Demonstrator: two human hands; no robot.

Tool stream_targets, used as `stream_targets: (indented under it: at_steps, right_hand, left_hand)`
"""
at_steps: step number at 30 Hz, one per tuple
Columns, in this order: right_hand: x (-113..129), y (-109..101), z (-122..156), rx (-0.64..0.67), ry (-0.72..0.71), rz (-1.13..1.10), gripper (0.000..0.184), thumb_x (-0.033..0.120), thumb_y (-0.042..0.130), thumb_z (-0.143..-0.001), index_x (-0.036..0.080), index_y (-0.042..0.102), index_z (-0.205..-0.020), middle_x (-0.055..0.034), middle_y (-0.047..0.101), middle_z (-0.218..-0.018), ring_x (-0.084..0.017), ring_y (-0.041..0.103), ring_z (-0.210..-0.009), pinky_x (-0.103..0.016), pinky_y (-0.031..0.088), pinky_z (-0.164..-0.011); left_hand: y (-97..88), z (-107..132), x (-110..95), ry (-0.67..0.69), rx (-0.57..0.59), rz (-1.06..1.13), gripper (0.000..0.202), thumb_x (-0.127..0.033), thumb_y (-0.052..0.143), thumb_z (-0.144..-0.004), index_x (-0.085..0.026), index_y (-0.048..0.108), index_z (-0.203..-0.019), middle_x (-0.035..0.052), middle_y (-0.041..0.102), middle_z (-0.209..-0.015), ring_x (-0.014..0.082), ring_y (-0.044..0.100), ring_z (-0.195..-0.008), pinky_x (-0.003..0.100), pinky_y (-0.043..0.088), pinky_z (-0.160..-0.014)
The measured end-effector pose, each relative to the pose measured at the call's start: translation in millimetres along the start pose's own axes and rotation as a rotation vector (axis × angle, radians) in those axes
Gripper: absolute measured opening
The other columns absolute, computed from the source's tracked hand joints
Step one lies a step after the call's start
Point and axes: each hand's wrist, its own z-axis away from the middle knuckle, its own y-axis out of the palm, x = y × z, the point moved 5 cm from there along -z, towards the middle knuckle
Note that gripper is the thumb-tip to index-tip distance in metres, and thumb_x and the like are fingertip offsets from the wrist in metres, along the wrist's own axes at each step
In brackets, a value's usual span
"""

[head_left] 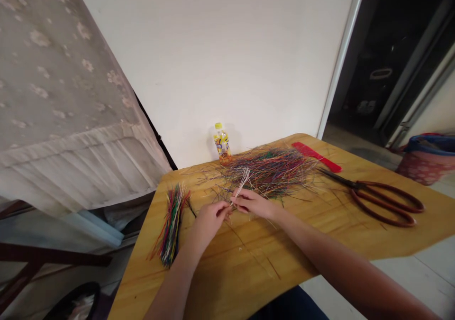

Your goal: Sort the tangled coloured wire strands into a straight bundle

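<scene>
My left hand [209, 218] and my right hand [253, 203] meet over the wooden table [249, 263], both pinched on a small bunch of pale thin strands [243, 182] that fans upward between them. Just beyond the hands lies a big loose pile of multicoloured thin strands [270, 168]. To the left of my left hand rests a sorted bundle of coloured strands [172, 223], laid lengthwise.
Large red-handled scissors [380, 199] lie on the table's right side, with a red comb [315, 156] behind them. A small yellow-capped bottle [222, 143] stands at the far edge by the white wall. A curtain hangs at the left; a basket [426, 159] sits on the floor at the right.
</scene>
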Motion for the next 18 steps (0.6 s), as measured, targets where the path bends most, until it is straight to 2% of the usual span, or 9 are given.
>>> stream_targets:
  at_steps: [4,8,13,18]
  right_hand:
    - [-3.1,2.6,-1.6,-0.005,0.01,0.031,0.045,0.058,0.048,-0.083,0.018,0.044,-0.064,0.0052,0.04,-0.054,-0.008,0.034,-0.05,-0.025,0.026,-0.05]
    - [-6.4,3.7,-3.5,-0.04,0.021,-0.02,0.045,0.058,0.051,-0.08,0.018,0.044,-0.06,0.0056,0.038,-0.052,-0.008,0.032,-0.048,-0.025,0.025,-0.048]
    - [-13.7,3.9,-4.8,-0.123,0.078,-0.116,0.041,0.054,0.055,-0.076,0.02,0.039,-0.061,0.0079,0.031,-0.05,-0.007,0.025,-0.044,-0.024,0.02,-0.044]
    - [-13.8,4.6,-4.6,-0.216,0.01,0.033,0.037,0.048,0.049,-0.081,0.021,0.037,-0.059,0.0058,0.031,-0.054,-0.009,0.029,-0.048,-0.025,0.026,-0.046]
  left_hand:
    - [-4.0,3.7,-10.0,0.065,-0.151,-0.249,0.02,-0.014,0.047,-0.081,-0.022,0.064,-0.074,0.0029,0.068,-0.068,0.0187,0.062,-0.065,0.027,0.04,-0.064]
    - [-2.8,8.8,-10.1,0.046,-0.231,-0.353,0.017,-0.016,0.05,-0.081,-0.024,0.065,-0.078,0.0052,0.069,-0.075,0.0211,0.061,-0.068,0.028,0.039,-0.065]
    - [1.2,11.2,-10.4,-0.009,-0.275,-0.372,0.014,-0.021,0.05,-0.084,-0.023,0.065,-0.082,0.0096,0.068,-0.078,0.0242,0.062,-0.072,0.029,0.041,-0.069]
    - [4.3,10.0,-16.1,-0.015,-0.324,-0.324,0.023,-0.021,0.049,-0.085,-0.021,0.062,-0.104,0.0135,0.067,-0.102,0.0275,0.062,-0.089,0.032,0.041,-0.078]
